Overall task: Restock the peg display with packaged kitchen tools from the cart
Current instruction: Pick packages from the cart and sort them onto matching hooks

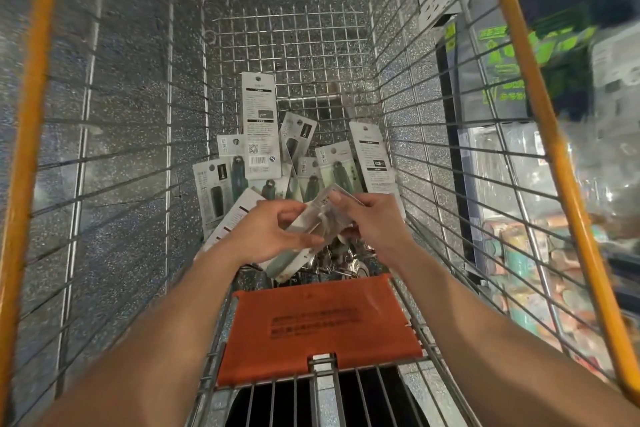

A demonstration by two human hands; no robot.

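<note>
Pickup is the step in hand. In the head view, the left hand (pixel 266 232) and right hand (pixel 367 218) together pinch one clear carded tool packet (pixel 320 218) above the heap of white-carded kitchen tool packets (pixel 261 128) in the silver wire cart (pixel 291 45). The next move likely calls for lifting it clear, turning to the blurred shelving (pixel 512 87) on the right, and finding a peg.

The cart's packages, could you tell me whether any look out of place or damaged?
The packages lie in a loose heap at the near end of the cart, tilted every way, some showing backs. None looks torn. The left hand and right hand hold one package.
</note>
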